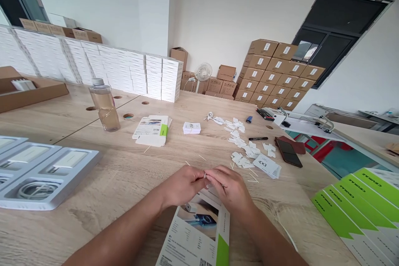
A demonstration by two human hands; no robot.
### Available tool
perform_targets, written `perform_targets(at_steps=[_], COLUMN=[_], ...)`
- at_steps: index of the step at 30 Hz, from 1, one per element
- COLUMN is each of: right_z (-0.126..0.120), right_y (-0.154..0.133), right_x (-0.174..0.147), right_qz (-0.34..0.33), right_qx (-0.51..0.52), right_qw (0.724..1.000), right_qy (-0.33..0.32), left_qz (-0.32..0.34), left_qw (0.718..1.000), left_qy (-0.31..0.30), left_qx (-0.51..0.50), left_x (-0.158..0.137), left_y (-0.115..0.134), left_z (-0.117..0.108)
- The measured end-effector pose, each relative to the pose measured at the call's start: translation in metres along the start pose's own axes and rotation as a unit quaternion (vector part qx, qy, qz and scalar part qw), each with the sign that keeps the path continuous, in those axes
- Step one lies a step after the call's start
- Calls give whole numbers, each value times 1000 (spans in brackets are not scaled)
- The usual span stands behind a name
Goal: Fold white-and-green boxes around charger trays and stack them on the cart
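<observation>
A flat white-and-green charger box (199, 228) with a printed phone picture lies in front of me. Over its far end, my left hand (187, 183) and my right hand (227, 187) meet fingertip to fingertip. Both are closed in a pinch around a small white piece, mostly hidden by the fingers; I cannot make out what it is. A thin white strand (288, 232) curves along the table beside my right forearm. Past the hands lie thin white strips (254, 178), small white card cutouts (241, 160) and a fan of printed cards (267, 165).
Left: trays with chargers and coiled cables (75, 174), a drink bottle (107, 110). Ahead: flattened boxes (151, 131), a card stack (191, 128), a wall of white boxes (170, 79). Right: a phone (288, 151), a black marker (258, 138), green-and-white boxes (352, 208).
</observation>
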State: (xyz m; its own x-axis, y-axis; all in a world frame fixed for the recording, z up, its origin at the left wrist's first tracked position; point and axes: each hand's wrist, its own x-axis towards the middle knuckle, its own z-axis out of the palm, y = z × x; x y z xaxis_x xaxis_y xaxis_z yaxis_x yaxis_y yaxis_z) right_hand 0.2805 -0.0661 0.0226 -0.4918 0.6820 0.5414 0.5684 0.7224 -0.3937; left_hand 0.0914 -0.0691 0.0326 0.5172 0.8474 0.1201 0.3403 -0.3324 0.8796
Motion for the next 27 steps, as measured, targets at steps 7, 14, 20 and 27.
perform_targets(at_steps=[7,14,20,27], right_z=[-2,-2,-3,1], right_y=[-6,-2,8,-7], right_x=[1,0,2,1], right_qz=[-21,32,86,44], right_qx=[-14,15,56,31], right_qw=[1000,999,993,999], right_qy=[-16,15,54,6], left_qz=[5,-27,-65,3], left_qw=[999,999,997,996], left_qy=[-17,-24,-7,-9], left_qx=[42,19,27,84], left_x=[-1,1,2,0], left_y=[2,-2,-4,6], left_z=[-1,-2,-5,-2])
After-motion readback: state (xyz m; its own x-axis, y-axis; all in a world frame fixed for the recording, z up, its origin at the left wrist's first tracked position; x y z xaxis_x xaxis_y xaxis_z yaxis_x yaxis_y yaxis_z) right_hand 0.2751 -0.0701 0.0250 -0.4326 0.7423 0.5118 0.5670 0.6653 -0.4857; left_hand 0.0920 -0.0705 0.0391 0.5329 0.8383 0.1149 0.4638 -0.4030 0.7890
